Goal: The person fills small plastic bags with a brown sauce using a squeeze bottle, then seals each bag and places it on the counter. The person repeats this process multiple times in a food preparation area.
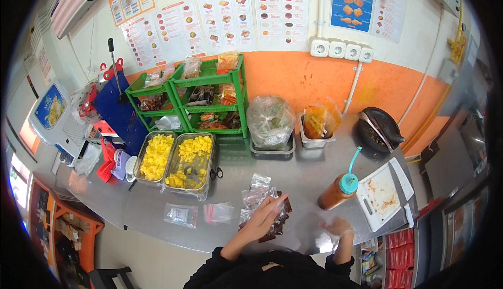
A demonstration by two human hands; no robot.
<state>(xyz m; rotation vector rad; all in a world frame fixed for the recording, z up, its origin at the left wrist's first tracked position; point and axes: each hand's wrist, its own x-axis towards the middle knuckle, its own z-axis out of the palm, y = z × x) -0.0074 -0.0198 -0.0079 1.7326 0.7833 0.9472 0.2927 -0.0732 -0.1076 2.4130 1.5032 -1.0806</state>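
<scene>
My left hand (264, 217) rests flat over a pile of small zip bags of dark brown sauce (277, 226), fingers pointing up and right. Blurred, my right hand (338, 227) hovers at the table's front edge to the right of the pile; whether it holds anything is unclear. Beyond it stands a squeeze bottle of reddish-brown sauce (338, 192) with a turquoise cap. Left of the pile lie a stack of empty zip bags (218, 213) and a clear packet with a pale item inside (180, 215).
Two tubs of yellow food (157, 157) and black scissors (216, 174) stand behind on the left, below green racks (214, 132). A knife lies across a white cutting board (377, 206) at right. Behind are a stone mortar (373, 141), a metal pan (317, 143) and a filled plastic bag (271, 122).
</scene>
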